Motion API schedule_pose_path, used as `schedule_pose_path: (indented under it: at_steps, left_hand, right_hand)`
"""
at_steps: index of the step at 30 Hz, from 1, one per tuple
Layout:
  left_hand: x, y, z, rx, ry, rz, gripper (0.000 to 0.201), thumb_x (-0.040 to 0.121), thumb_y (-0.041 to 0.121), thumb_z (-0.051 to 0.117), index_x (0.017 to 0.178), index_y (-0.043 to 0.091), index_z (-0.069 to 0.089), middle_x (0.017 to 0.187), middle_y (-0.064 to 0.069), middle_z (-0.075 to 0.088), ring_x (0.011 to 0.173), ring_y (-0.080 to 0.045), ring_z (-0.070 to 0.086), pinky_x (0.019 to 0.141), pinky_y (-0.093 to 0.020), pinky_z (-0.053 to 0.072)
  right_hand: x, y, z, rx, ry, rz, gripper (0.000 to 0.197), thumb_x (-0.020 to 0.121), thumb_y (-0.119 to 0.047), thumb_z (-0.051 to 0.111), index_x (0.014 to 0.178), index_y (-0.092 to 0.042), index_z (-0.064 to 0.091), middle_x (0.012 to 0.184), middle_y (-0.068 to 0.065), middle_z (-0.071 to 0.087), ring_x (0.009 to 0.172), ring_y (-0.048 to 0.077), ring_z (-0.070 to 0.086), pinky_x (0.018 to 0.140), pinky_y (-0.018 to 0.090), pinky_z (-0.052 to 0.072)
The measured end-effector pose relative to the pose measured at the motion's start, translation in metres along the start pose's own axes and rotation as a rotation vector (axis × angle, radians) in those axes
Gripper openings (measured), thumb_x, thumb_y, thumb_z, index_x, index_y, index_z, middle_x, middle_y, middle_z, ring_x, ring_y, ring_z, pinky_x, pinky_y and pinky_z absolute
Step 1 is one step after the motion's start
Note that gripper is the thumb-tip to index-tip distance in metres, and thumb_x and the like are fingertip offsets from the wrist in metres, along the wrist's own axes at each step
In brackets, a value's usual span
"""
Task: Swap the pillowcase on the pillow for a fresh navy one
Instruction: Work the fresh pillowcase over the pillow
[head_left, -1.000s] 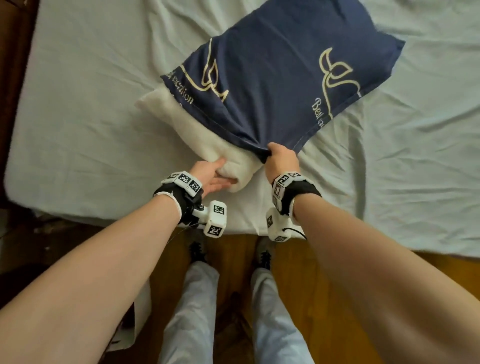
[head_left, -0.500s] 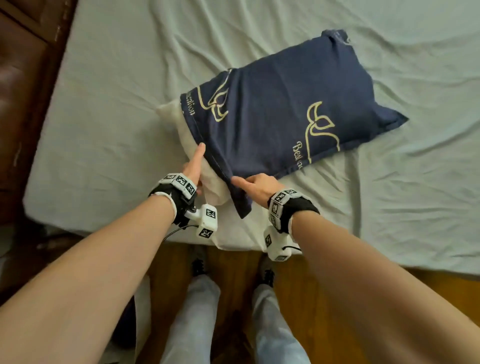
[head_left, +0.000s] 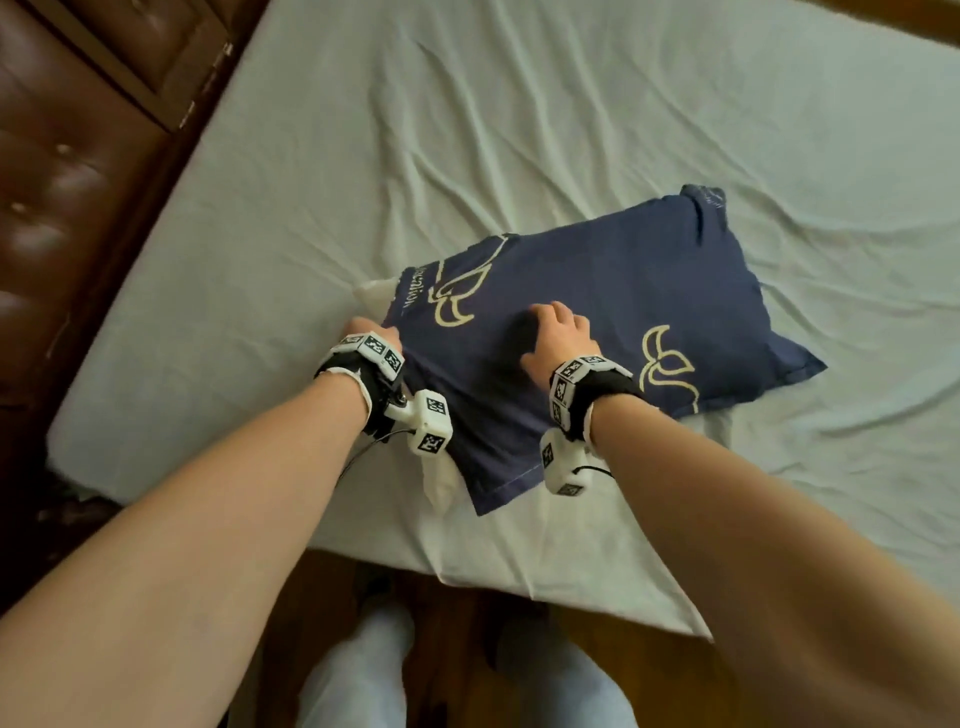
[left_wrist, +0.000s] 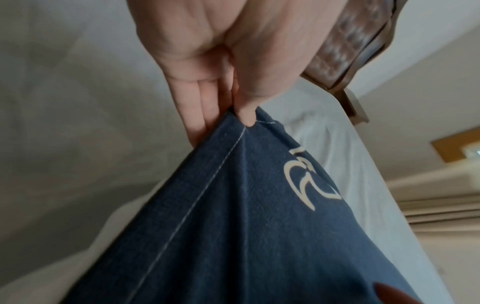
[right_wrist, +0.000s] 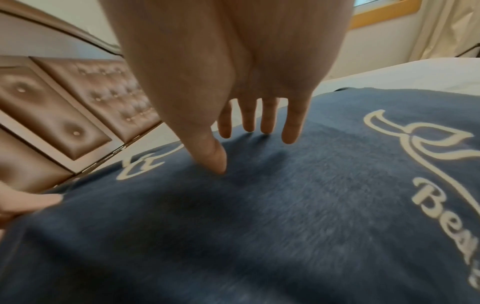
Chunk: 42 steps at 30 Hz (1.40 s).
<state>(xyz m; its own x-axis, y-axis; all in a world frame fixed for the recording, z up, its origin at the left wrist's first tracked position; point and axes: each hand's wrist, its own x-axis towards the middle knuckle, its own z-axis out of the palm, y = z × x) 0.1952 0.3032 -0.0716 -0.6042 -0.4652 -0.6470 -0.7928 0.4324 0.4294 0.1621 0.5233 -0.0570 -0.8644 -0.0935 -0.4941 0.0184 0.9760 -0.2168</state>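
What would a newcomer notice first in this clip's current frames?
The navy pillowcase with its cream emblems, lying at a slant on the pale sheet, draws the eye first. Next come the hands on it: the left hand pinches its stitched hem, and the right hand rests on top with fingers spread. White pillow peeks out at the open end, and a brown tufted headboard fills the left.

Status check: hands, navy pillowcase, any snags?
Left hand pinches navy pillowcase hem. Right hand open, pressing its top. White pillow corners poke out at the opening. No obstruction seen on pale sheet.
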Motion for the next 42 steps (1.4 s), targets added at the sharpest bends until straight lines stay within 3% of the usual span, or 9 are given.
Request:
schedule_pose_path:
  at_steps: [4,10,14,17,20,24,29,36,42]
  left_hand:
    - [0.014,-0.007,-0.022,0.005,0.054,-0.117,0.030,0.096,0.022,0.051,0.123,0.011,0.057,0.121,-0.008,0.062,0.111,-0.024,0.063,0.079,-0.026,0.045]
    - [0.030,0.011,-0.007,-0.154,-0.065,-0.276,0.106,0.053,0.083,0.065,0.132,0.014,0.053,0.130,-0.008,0.058,0.115,-0.033,0.058,0.099,-0.038,0.043]
    - [0.035,0.014,0.008,0.009,-0.150,-0.273,0.091,0.077,0.063,0.067,0.142,0.004,0.041,0.142,-0.015,0.049,0.127,-0.033,0.049,0.108,-0.038,0.037]
    - [0.041,-0.001,0.021,0.083,-0.182,-0.312,0.100,0.072,0.064,0.071,0.144,0.004,0.035,0.144,-0.014,0.046,0.129,-0.033,0.047,0.109,-0.038,0.037]
    - [0.041,-0.016,0.038,0.107,-0.232,-0.345,0.108,0.063,0.065,0.077,0.143,0.005,0.038,0.142,-0.014,0.049,0.127,-0.033,0.050,0.108,-0.040,0.038]
    - [0.040,-0.018,0.045,0.037,-0.231,-0.329,0.100,0.065,0.057,0.081,0.138,0.001,0.043,0.134,-0.016,0.055,0.121,-0.033,0.055,0.105,-0.038,0.042]
    - [0.018,0.012,0.012,-0.090,-0.168,-0.191,0.071,0.081,0.041,0.074,0.132,-0.002,0.050,0.128,-0.018,0.059,0.116,-0.037,0.058,0.098,-0.036,0.045]
    - [-0.025,0.097,-0.079,-0.261,0.091,0.278,0.037,0.085,0.020,0.070,0.120,0.012,0.062,0.115,-0.011,0.068,0.104,-0.029,0.062,0.083,-0.026,0.041]
    - [-0.050,0.055,-0.090,0.262,-0.130,0.399,0.029,0.087,0.006,0.061,0.112,0.020,0.063,0.112,-0.009,0.067,0.108,-0.028,0.062,0.092,-0.032,0.048]
  right_hand:
    - [0.031,-0.008,-0.015,-0.023,0.007,-0.019,0.067,0.090,-0.014,0.055,0.150,-0.022,0.026,0.156,0.000,0.027,0.138,0.031,0.030,0.105,0.050,0.039]
    - [0.084,-0.030,-0.047,-0.083,-0.044,-0.105,0.077,0.088,-0.006,0.047,0.154,-0.028,0.014,0.163,-0.005,0.006,0.113,0.039,0.057,0.080,0.043,0.047]
    - [0.117,-0.031,-0.029,-0.193,-0.189,-0.111,0.098,0.085,-0.020,0.060,0.155,-0.031,-0.008,0.160,0.003,0.012,0.117,0.045,0.054,0.086,0.046,0.045]
    - [0.126,-0.028,-0.006,-0.277,-0.305,-0.120,0.105,0.083,-0.036,0.064,0.153,-0.037,-0.015,0.147,0.018,0.035,0.120,0.046,0.051,0.098,0.049,0.043]
    - [0.125,-0.015,0.010,-0.352,-0.368,-0.174,0.082,0.083,-0.032,0.064,0.151,-0.023,0.020,0.122,0.017,0.061,0.106,0.039,0.062,0.091,0.045,0.050]
    - [0.120,-0.012,0.007,-0.317,-0.199,-0.158,0.035,0.087,-0.023,0.060,0.121,-0.013,0.060,0.114,0.013,0.067,0.103,0.037,0.064,0.073,0.036,0.045]
    - [0.100,-0.025,-0.051,-0.164,-0.006,-0.124,0.027,0.088,-0.019,0.059,0.114,-0.013,0.062,0.108,0.015,0.067,0.098,0.038,0.065,0.067,0.035,0.046]
    - [0.039,-0.041,-0.163,0.038,0.365,-0.082,0.021,0.088,-0.011,0.049,0.107,-0.014,0.056,0.101,0.015,0.068,0.094,0.039,0.064,0.065,0.035,0.039]
    - [-0.039,-0.004,-0.156,-0.121,-0.035,0.154,0.020,0.088,-0.016,0.055,0.104,-0.008,0.063,0.103,0.016,0.070,0.090,0.034,0.068,0.074,0.035,0.051]
